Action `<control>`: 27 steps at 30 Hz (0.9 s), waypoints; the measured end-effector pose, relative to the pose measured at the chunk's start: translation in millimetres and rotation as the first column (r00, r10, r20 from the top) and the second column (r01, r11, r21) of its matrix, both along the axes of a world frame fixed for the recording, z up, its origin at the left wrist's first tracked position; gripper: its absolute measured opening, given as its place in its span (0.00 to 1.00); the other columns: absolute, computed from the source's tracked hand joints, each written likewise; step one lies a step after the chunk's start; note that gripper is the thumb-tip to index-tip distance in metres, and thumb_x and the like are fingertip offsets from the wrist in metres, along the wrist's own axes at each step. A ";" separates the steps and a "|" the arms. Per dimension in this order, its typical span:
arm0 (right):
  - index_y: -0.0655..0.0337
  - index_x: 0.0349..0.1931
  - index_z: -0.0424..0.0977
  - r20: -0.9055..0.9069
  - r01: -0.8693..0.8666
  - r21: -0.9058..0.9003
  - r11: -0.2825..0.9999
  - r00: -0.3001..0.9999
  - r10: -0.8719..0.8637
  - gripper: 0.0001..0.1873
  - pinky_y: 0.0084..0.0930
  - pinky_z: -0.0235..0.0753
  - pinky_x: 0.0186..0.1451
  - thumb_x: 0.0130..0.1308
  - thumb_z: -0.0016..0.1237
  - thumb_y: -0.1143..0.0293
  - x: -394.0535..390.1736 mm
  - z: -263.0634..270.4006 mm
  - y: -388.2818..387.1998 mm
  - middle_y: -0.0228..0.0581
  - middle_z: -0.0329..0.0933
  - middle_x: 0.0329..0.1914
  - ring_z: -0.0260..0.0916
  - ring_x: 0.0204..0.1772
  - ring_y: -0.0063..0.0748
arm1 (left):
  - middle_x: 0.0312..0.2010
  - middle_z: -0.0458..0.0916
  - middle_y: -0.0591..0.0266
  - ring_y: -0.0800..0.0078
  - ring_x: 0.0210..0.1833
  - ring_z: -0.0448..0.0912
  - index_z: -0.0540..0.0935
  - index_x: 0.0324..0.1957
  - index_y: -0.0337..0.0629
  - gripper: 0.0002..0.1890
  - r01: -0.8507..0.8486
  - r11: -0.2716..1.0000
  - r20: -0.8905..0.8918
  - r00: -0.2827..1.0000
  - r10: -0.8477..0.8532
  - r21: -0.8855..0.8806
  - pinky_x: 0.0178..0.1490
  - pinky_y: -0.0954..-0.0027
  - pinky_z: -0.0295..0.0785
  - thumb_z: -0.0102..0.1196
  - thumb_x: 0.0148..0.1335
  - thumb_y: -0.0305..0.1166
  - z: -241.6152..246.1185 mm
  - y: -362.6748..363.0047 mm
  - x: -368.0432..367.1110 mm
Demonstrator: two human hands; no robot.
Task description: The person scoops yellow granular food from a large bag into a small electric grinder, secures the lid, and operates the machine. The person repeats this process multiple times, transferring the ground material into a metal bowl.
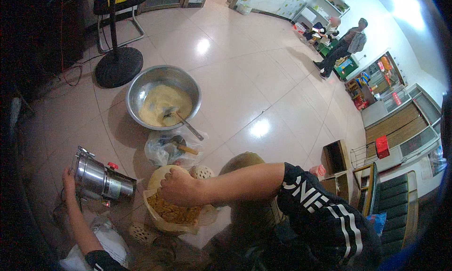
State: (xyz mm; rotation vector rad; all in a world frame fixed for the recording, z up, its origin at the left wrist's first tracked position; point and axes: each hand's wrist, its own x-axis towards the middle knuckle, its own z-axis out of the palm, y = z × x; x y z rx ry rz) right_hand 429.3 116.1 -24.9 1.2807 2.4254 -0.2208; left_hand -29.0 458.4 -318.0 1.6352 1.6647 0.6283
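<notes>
My left hand [69, 179] is at the lidded end of a stainless steel machine with a red knob, probably a grain grinder [102, 179], which lies tilted on its side. My right hand [182, 188] is curled above a lined container [152, 214] of brown crumbly material [176, 212]; whether its fingers hold anything is hidden. A pale round piece [159, 177] shows behind that hand. Farther off stands a large steel basin [129, 105] of yellowish meal [164, 100], with a long-handled scoop [190, 126] in it. A clear plastic bag [155, 152] holds a wooden-handled tool [185, 148].
A black round stand base [119, 68] is beyond the basin. White sacks [109, 235] lie at lower left, near a perforated slipper [141, 233]. Cables [72, 77] run along the left. Two people [344, 45] are far off at upper right; a dark bench [395, 207] stands at right.
</notes>
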 end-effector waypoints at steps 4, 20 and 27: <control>0.60 0.45 0.76 0.040 0.097 -0.132 0.987 0.995 -0.093 0.15 0.39 0.75 0.47 0.62 0.48 0.62 3.3 -10.3 7.9 0.44 0.79 0.43 0.77 0.48 0.41 | 0.49 0.78 0.49 0.58 0.49 0.78 0.73 0.59 0.35 0.21 0.017 0.994 0.040 0.999 -0.013 -0.111 0.52 0.61 0.73 0.48 0.69 0.36 -29.9 22.7 26.3; 0.63 0.44 0.75 -0.300 0.133 -0.030 0.991 0.944 -0.136 0.15 0.39 0.74 0.55 0.61 0.48 0.63 -16.5 -4.8 35.2 0.51 0.73 0.49 0.72 0.54 0.46 | 0.43 0.79 0.47 0.57 0.47 0.79 0.73 0.51 0.33 0.19 0.332 0.942 -0.278 0.901 -0.333 -0.053 0.52 0.58 0.72 0.57 0.60 0.30 185.0 -131.2 121.7; 0.62 0.41 0.77 -0.352 0.056 -0.048 0.997 0.933 -0.069 0.13 0.39 0.79 0.40 0.60 0.51 0.63 -21.6 -21.1 23.5 0.47 0.79 0.38 0.78 0.43 0.46 | 0.25 0.77 0.63 0.71 0.27 0.76 0.77 0.38 0.38 0.07 0.629 0.724 -0.009 0.753 -0.658 -0.283 0.30 0.64 0.72 0.52 0.61 0.30 148.3 -201.9 174.3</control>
